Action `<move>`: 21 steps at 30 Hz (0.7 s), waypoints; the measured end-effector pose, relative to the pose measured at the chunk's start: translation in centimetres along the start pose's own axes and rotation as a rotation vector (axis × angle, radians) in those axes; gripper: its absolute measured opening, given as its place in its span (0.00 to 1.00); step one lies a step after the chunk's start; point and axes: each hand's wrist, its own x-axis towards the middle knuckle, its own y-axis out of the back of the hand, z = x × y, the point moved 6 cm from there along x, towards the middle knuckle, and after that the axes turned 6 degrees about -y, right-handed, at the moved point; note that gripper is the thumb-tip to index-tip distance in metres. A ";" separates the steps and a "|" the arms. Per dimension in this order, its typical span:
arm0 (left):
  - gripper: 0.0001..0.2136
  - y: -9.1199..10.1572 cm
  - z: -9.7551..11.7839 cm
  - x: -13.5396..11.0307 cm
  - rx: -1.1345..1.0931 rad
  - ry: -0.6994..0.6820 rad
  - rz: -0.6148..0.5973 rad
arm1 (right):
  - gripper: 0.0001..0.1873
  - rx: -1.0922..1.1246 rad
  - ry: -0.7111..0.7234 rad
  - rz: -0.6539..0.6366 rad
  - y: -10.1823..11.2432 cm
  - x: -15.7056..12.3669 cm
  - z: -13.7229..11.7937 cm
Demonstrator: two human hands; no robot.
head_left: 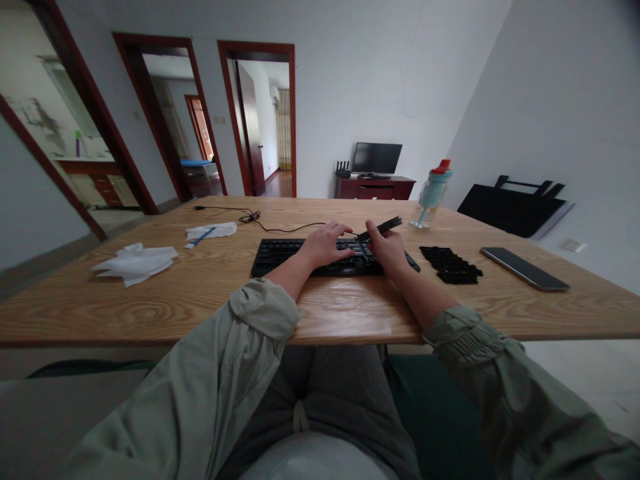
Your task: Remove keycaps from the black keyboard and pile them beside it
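A black keyboard lies on the wooden table, straight in front of me. My left hand rests over its middle, thumb and fingers apart and touching the keys. In my right hand is a slim black brush; its wider end points up and to the right, and its other end reaches down toward the keyboard. Right of the keyboard sits a cluster of loose black keycaps. The keys under my hands are partly hidden.
A dark phone lies at the right, and a water bottle with a red cap stands behind. On the left are crumpled white tissue, a blue-handled toothbrush on another tissue, and the keyboard's coiled cable.
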 end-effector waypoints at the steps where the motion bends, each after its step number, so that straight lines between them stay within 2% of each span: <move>1: 0.21 0.0 -0.1 0.0 0.003 0.009 -0.009 | 0.32 0.003 -0.003 -0.004 0.0 0.0 0.0; 5: 0.20 -0.2 -0.3 0.0 0.012 0.046 -0.037 | 0.31 0.003 0.010 -0.025 -0.1 -0.2 -0.3; 11: 0.13 0.0 -0.8 -0.2 0.008 0.112 0.016 | 0.31 -0.012 0.049 -0.027 -0.2 0.0 0.0; 14: 0.11 0.0 -1.0 -0.2 0.020 0.135 0.003 | 0.32 -0.021 0.055 -0.018 -0.2 0.1 0.2; 21: 0.07 -0.1 -0.8 0.0 0.055 0.087 -0.060 | 0.31 -0.031 -0.015 0.040 0.3 0.0 0.4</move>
